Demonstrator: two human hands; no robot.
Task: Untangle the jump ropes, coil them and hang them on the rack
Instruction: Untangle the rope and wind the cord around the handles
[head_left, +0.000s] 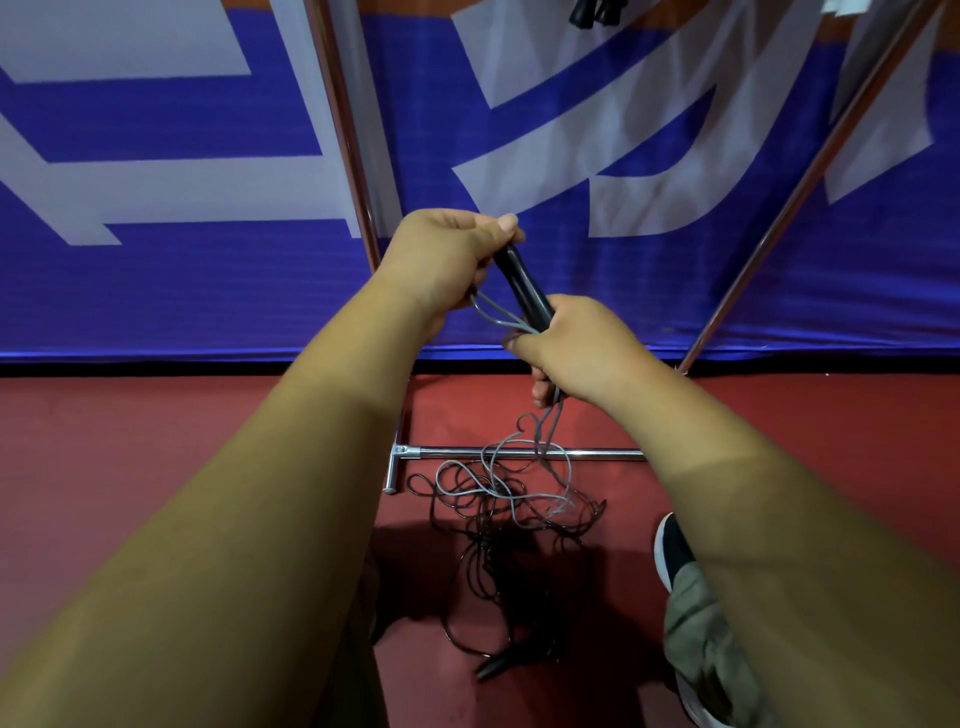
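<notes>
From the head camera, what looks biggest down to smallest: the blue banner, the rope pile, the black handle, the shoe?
1. blue banner
2. rope pile on the floor
3. black handle and shoe: they look about alike, and an arm hides part of the shoe, so I won't rank them.

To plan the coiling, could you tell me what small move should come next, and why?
Probably draw more grey rope up through the right hand into the loops beside the black handle, since most of it lies tangled with the black rope on the floor.

rack (530, 453): shiny metal | handle (522, 283): glossy black plastic | banner (182, 291): cloth
</notes>
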